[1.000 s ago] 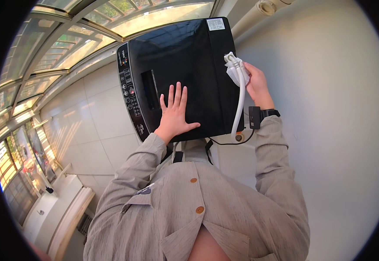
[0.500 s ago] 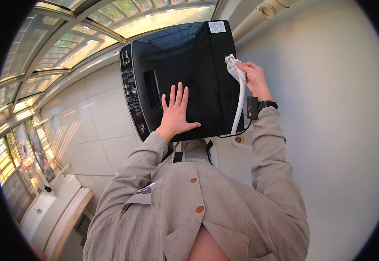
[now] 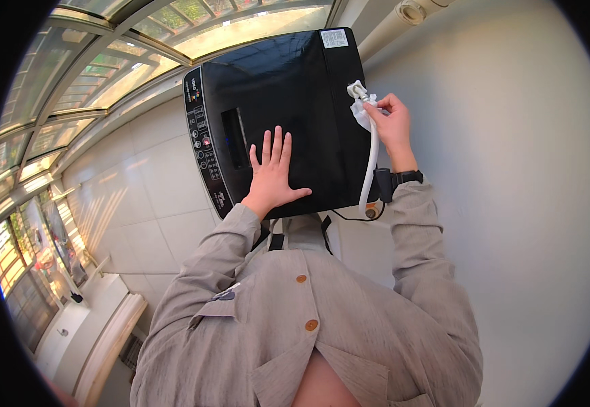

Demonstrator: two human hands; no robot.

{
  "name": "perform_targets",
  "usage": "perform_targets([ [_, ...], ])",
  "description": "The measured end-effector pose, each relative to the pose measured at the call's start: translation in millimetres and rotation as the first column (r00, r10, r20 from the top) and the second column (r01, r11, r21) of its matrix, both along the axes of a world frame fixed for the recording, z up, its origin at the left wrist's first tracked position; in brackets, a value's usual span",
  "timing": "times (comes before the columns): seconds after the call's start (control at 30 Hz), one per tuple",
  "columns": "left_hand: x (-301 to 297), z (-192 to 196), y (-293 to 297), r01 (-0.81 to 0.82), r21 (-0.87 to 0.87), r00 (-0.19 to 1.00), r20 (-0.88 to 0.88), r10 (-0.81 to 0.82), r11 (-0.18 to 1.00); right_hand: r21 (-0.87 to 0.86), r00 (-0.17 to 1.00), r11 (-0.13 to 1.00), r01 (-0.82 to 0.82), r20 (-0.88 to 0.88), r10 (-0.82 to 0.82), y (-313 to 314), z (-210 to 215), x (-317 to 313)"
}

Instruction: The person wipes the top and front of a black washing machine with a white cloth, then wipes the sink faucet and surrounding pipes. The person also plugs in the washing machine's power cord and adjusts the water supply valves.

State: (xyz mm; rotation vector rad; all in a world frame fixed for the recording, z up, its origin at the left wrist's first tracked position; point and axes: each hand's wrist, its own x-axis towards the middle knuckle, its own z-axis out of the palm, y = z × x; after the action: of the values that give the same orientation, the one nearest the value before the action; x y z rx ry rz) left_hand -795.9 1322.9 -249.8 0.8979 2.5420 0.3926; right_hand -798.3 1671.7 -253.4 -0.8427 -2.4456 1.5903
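A black top-loading washing machine (image 3: 281, 88) stands before me, its lid down and its control panel (image 3: 205, 142) along the left side. My left hand (image 3: 273, 178) lies flat on the lid with the fingers spread. At the machine's right edge, my right hand (image 3: 392, 129) pinches a white cloth (image 3: 360, 117) around the upper end of a white hose (image 3: 372, 166). A pale hose connector (image 3: 356, 89) sticks up past the cloth. Downward the hose curves along the machine's right side. My fingers hide part of the cloth.
Windows (image 3: 98, 61) run along the far left. A white sink (image 3: 81, 322) stands at the lower left. The pale wall (image 3: 512, 203) rises close on the right, with a white pipe (image 3: 410, 13) at the top. Near the hose is a floor drain (image 3: 372, 210).
My right hand has shifted slightly lower on the hose end, and the cloth has slid down, baring more of the connector. My left hand stays flat on the lid.
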Motion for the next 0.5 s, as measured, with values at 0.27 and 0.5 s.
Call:
perform_targets([
  [0.27, -1, 0, 0, -0.003, 0.007, 1.0, -0.009, 0.003, 1.0, 0.249, 0.999, 0.968, 0.045, 0.013, -0.05, -36, 21, 52],
  [0.5, 0, -1, -1, -0.006, 0.02, 1.0, -0.008, 0.006, 1.0, -0.876, 0.976, 0.442, 0.194, 0.126, -0.179, 8, -17, 27],
])
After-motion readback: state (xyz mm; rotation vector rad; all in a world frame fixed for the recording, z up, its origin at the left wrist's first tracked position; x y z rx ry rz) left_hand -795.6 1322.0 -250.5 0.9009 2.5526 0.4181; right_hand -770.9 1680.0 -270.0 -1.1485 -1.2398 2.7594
